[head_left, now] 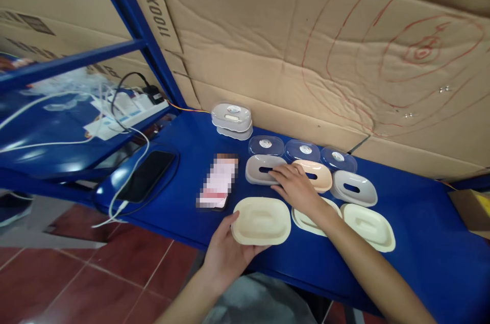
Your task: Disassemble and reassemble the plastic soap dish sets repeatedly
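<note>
My left hand (225,250) grips a cream oval dish (261,221) by its left and lower edges, at the front of the blue table. My right hand (296,184) reaches over the row behind, its fingertips at the right side of a grey slotted tray (257,170); whether they pinch its rim I cannot tell. Beside it are a peach slotted tray (321,176) and another grey slotted tray (355,189). Two more cream dishes lie in front, one (312,222) partly under my right forearm, the other (369,227) to its right. Clear lids (266,145) with round stickers line the back.
Stacked lidded boxes (231,119) stand at the back left. A lit phone (219,181) and a dark phone (147,176) with cables lie left. A power strip (126,117) sits on the left shelf; cardboard (248,33) walls the back.
</note>
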### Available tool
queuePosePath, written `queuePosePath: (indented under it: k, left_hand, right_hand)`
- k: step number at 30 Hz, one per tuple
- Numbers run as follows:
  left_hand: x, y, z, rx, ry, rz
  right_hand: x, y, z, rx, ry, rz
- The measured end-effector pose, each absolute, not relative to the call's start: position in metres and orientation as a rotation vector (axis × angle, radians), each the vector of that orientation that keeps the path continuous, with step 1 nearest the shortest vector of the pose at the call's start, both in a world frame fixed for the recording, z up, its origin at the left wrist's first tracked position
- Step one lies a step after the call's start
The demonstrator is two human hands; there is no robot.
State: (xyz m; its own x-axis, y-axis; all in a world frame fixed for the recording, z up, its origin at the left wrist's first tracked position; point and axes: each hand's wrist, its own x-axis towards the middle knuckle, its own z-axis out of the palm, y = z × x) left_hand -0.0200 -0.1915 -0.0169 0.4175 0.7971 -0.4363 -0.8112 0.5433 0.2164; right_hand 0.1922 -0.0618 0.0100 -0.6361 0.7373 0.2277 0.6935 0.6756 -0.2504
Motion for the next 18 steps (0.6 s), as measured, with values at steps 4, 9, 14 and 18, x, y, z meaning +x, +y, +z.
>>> queuePosePath:
  k: [4,9,14,18]
  left_hand:
    - [-0.016,-0.181,-0.015,-0.032,0.463,1.016]
    - [-0.011,-0.169,-0.016,-0.014,0.374,1.032]
    - [-0.009,-0.168,-0.02,-0.014,0.359,1.068]
    - [-0.009,-0.169,-0.019,-0.027,0.36,1.046]
  right_hand:
    - [0.2,-0.061,0.019,-1.122,-2.548,0.208]
    - [0.21,-0.078,0.053,-0.977,-2.56,0.326]
    - [0.205,-0.102,0.07,-0.863,-2.675,0.543]
    - [0.197,-0.115,0.071,-0.878,-2.789,0.625]
